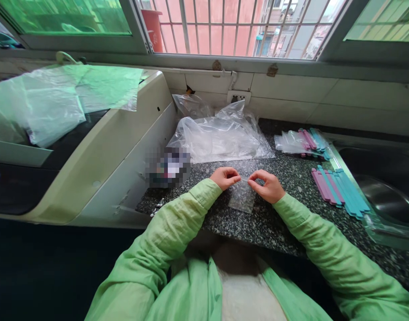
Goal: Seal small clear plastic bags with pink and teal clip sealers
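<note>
1. Green sleeves (164, 249) fill the bottom of the view, nearest the camera, running up from both lower corners to the hands at the middle of the dark speckled counter (281, 223).
2. Left of the counter stands a big cream-coloured appliance (120, 147) with thin plastic sheeting (57, 102) draped over its top.
3. Behind the hands lies a heap of large clear plastic bags (217, 133), crumpled against the tiled wall below the barred window (231, 26).
4. To the right, a metal sink (388, 196) is set into the counter; just beside its rim lies a fanned row of pink and blue flat sticks (338, 189), and further back a second bunch (307, 141) lies partly in clear wrapping.
5. Between the hands hangs a small clear plastic bag (242, 196), its top edge lifted and its lower part resting on the counter.
6. It looks thin, glossy and almost see-through, the speckle showing through it, and seems empty.
7. I judge it nearly weightless, limp and somewhat slippery; it would crease easily, so the top corners or mouth edge are the sensible places to pinch.
8. Left hand (225, 177) pinches the bag's top edge between thumb and fingertips.
9. Right hand (267, 185) pinches the same edge from the other side, its other fingers curled in.
</note>
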The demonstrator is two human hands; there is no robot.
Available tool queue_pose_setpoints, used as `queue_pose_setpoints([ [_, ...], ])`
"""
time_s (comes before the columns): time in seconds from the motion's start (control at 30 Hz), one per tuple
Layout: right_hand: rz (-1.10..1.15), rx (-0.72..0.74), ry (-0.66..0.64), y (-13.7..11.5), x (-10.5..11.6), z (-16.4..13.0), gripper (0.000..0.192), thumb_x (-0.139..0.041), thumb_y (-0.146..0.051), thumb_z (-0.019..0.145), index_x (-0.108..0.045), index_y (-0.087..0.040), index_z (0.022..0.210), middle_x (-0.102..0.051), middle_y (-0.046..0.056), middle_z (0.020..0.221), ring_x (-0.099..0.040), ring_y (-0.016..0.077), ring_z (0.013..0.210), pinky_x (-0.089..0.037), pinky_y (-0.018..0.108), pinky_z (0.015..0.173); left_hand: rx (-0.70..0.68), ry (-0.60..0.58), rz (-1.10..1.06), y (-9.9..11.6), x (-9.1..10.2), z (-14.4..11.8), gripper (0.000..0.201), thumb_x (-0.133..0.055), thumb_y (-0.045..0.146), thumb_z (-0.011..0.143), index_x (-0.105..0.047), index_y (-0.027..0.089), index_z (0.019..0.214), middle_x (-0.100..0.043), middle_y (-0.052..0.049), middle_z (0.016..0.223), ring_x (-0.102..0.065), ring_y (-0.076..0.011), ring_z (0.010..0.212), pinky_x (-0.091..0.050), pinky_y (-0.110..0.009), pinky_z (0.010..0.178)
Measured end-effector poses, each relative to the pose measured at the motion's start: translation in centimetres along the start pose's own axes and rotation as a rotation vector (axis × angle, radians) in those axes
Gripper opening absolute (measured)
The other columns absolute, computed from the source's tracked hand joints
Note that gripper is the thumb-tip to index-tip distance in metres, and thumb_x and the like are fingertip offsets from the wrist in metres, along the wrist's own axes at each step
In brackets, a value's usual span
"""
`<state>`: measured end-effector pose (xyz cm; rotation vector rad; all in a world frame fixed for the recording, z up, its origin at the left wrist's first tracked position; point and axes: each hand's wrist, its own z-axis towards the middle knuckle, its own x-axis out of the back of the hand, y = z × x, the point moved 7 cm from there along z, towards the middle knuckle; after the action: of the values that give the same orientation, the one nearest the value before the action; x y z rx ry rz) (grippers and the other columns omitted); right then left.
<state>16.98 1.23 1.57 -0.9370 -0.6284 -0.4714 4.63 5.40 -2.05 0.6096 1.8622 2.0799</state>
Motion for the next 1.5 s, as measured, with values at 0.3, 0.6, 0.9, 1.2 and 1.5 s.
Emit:
queue_pose_setpoints([
  [0.3, -0.025, 0.032, 0.007, -0.4, 0.1, 0.0, 0.012, -0.051, -0.023, 0.074, -0.053, -0.020, 0.062, -0.058, 0.001, 0.061, -0.052, 0.0138, 0.061, -0.042, 0.028, 0.060, 0.017, -0.017, -0.019, -0.2, -0.3, 0.0, 0.028, -0.067, 0.036, 0.056, -0.056, 0.010, 0.058, -0.048, 0.003, 0.049, -0.039, -0.0047, 0.048, -0.031, -0.019, 0.047],
  [0.6, -0.011, 0.050, 0.038, -0.4, 0.2, 0.0, 0.011, -0.053, -0.024, 0.074, -0.054, -0.020, 0.064, -0.059, 0.001, 0.062, -0.053, 0.0135, 0.061, -0.043, 0.027, 0.060, 0.018, 0.000, -0.031, -0.5, -0.1, 0.1, 0.030, -0.067, 0.038, 0.055, -0.057, 0.010, 0.058, -0.048, 0.003, 0.050, -0.038, -0.0046, 0.048, -0.030, -0.019, 0.047],
  [0.9, -0.004, 0.013, 0.128, 0.3, 1.5, -0.1, 0.010, -0.055, -0.025, 0.073, -0.056, -0.020, 0.065, -0.059, 0.001, 0.063, -0.055, 0.0136, 0.061, -0.045, 0.027, 0.061, 0.002, 0.083, -0.090, 0.3, 1.2, 0.0, 0.033, -0.068, 0.040, 0.053, -0.054, 0.011, 0.057, -0.045, 0.005, 0.047, -0.036, -0.0035, 0.046, -0.029, -0.018, 0.045],
  [1.2, -0.001, 0.018, 0.177, 0.1, 1.8, -0.2, 0.010, -0.054, -0.023, 0.074, -0.055, -0.020, 0.064, -0.058, 0.001, 0.062, -0.054, 0.0132, 0.062, -0.044, 0.027, 0.062, -0.081, 0.064, -0.066, 1.0, 1.2, -0.1, 0.031, -0.067, 0.038, 0.056, -0.054, 0.011, 0.056, -0.046, 0.003, 0.049, -0.038, -0.0044, 0.047, -0.031, -0.019, 0.046],
  [1.5, -0.002, 0.036, 0.176, 0.0, 1.8, -0.1, 0.010, -0.054, -0.023, 0.074, -0.054, -0.020, 0.064, -0.058, 0.001, 0.062, -0.053, 0.0135, 0.061, -0.044, 0.027, 0.062, -0.057, 0.047, -0.082, 0.8, 1.0, 0.0, 0.031, -0.066, 0.039, 0.056, -0.052, 0.011, 0.057, -0.044, 0.004, 0.049, -0.036, -0.0041, 0.047, -0.030, -0.019, 0.046],
])
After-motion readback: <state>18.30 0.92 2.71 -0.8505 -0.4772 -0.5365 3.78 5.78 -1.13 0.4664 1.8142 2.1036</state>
